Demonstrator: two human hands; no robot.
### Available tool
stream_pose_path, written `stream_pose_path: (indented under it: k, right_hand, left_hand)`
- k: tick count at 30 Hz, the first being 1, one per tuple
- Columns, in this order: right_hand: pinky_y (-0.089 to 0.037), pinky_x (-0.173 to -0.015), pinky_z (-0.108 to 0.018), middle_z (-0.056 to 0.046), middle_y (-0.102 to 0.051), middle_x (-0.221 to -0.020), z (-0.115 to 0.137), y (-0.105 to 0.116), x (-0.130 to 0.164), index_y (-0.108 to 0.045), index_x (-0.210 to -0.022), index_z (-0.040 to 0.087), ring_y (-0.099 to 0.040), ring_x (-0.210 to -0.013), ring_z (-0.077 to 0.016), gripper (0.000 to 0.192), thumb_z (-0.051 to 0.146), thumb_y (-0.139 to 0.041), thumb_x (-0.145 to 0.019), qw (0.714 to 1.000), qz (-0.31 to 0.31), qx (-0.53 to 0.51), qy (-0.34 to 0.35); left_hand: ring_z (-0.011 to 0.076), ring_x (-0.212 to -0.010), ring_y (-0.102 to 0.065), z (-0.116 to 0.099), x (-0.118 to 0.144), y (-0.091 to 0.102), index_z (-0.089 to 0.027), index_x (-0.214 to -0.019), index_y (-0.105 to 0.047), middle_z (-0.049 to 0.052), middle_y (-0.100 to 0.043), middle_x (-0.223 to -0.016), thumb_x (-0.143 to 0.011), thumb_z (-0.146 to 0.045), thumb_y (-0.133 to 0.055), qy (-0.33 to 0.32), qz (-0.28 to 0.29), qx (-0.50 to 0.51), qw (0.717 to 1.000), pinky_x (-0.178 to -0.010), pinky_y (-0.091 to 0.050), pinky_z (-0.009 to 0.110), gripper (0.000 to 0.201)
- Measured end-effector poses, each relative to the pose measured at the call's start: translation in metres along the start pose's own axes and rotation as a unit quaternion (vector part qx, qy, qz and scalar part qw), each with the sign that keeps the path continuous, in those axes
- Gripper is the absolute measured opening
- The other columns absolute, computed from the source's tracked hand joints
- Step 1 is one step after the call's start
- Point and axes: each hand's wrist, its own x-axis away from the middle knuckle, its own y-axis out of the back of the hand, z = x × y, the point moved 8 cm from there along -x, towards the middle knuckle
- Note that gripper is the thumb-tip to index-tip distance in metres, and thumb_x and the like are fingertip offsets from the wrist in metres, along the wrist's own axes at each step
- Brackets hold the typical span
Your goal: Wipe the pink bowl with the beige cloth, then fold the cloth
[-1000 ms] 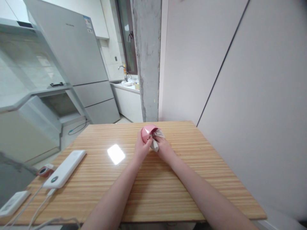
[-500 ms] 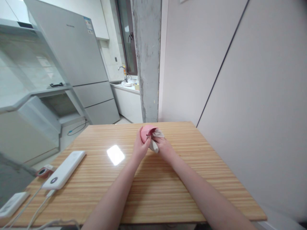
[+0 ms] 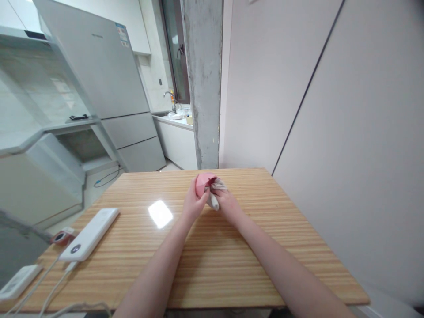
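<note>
Head cam: left hand (image 3: 193,206) is wrapped around a small pink cup (image 3: 202,184) over the far end of the wooden table (image 3: 212,260) — right hand (image 3: 224,204) pinches a pale cloth (image 3: 213,199) at its mouth. Cup looks light, smooth, probably breakable; best held round the body.

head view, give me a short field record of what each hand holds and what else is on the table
left hand: grips a pink cup, tilted, above the wooden table
right hand: presses a pale cloth at the cup's mouth
table, left side: white power bank with cable, small red and white device, white flat device at the edge
behind: grey fridge, concrete pillar
</note>
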Motion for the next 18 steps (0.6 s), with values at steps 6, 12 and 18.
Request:
stream_pose_path:
  k: [6,12,18]
  right_hand:
    - [-0.044,-0.099,-0.042,-0.012,-0.065,-0.114,-0.006,0.0,0.005,-0.063,-0.116,0.018,-0.053,-0.113,-0.0249,0.032,0.015,-0.052,-0.086,0.999,-0.007,0.01,-0.041]
    - [-0.046,-0.096,-0.038,-0.012,-0.065,-0.11,-0.001,0.001,0.003,-0.06,-0.12,0.016,-0.054,-0.111,-0.0229,0.039,0.01,-0.052,-0.083,0.998,-0.01,-0.048,-0.028]
    - [-0.043,-0.098,-0.042,-0.011,-0.065,-0.115,-0.004,-0.006,0.003,-0.065,-0.113,0.019,-0.054,-0.112,-0.0251,0.03,0.017,-0.056,-0.084,0.999,0.024,0.02,-0.025]
  left_hand:
    - [0.0219,-0.114,-0.058,0.019,0.006,-0.019,-0.02,-0.146,-0.009,0.015,-0.054,-0.129,-0.075,-0.036,-0.067,0.047,-0.026,0.12,0.991,-0.098,-0.045,0.038,0.094]
    - [0.0245,-0.121,-0.052,0.021,0.007,-0.015,-0.016,-0.135,-0.036,0.014,-0.055,-0.129,-0.076,-0.043,-0.065,0.061,-0.048,0.058,0.995,-0.104,-0.039,0.039,0.071]
    - [0.0272,-0.114,-0.056,0.005,0.0,0.003,-0.019,-0.136,-0.04,0.012,-0.059,-0.123,-0.077,-0.044,-0.063,0.005,-0.004,-0.036,0.999,-0.1,-0.041,0.042,0.068]
